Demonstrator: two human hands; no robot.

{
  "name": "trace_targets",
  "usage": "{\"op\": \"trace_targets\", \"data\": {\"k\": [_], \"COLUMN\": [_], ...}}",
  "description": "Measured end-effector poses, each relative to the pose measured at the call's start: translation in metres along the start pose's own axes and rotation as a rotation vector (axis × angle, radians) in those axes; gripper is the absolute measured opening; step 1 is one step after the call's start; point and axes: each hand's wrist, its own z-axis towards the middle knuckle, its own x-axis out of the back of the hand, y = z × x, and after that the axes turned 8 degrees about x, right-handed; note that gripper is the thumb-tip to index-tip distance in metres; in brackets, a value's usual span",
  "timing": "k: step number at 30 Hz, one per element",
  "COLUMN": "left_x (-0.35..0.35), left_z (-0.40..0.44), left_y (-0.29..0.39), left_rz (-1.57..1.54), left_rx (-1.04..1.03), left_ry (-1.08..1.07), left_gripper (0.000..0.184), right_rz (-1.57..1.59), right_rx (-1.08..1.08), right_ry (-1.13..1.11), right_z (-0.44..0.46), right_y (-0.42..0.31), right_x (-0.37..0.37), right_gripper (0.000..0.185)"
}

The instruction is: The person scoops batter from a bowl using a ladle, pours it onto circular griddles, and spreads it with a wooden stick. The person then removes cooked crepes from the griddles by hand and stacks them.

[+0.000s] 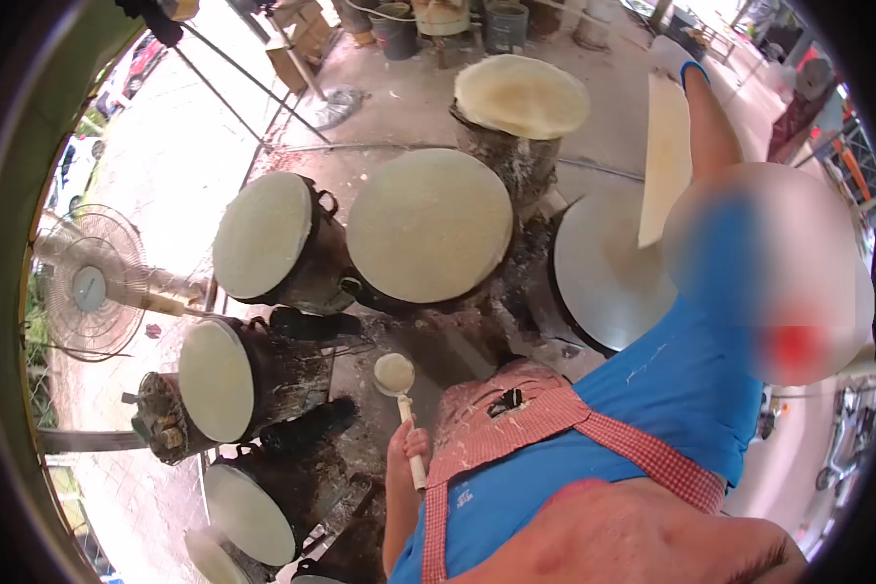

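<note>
My left hand [409,445] is closed round the pale handle of a ladle [405,414]. Pale batter [394,371] shows in the ladle's round bowl, in front of my apron. Stretched out to the far right, my right hand [668,58] looks washed out, with a blue band at the wrist. It grips the top of a long, pale, flat strip [664,161]; whether this is a board or a folded sheet is unclear. The strip's lower end overlaps a round grey griddle [608,282]. A large griddle coated with pale batter [428,226] lies ahead of me.
More pale-topped round griddles stand around me, one [263,237] at left, another [216,380] below it, and one [522,95] at the back. A standing fan [90,287] is at far left. Buckets [395,31] sit at the back. A blurred patch hides part of the right side.
</note>
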Motion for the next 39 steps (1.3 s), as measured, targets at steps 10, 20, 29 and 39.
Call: {"op": "trace_targets", "data": {"k": [10,20,29,39], "left_x": [-0.034,-0.048,-0.044,0.029], "left_z": [0.024,0.033,0.027,-0.056], "left_y": [-0.003,-0.018,-0.011,0.017], "left_rz": [0.040,0.221,-0.028,-0.061], "left_rx": [-0.221,-0.450,-0.473,-0.531], "left_ry": [-0.003,0.007,-0.108,-0.113], "left_gripper": [0.015,0.014,0.011,0.018], "right_rz": [0.559,-0.193,0.274,0.963], "right_rx": [-0.086,-0.255,-0.740,-0.134], "right_ry": [0.685,-0.276,0.086,-0.328], "right_z": [0.106,-0.003,-0.033,-0.144], "right_y": [0.052,-0.008,-0.031,-0.334], "right_x": [-0.096,-0.358,-0.356,-0.324], "right_gripper": [0.029,0.030,0.066,0.030]}}
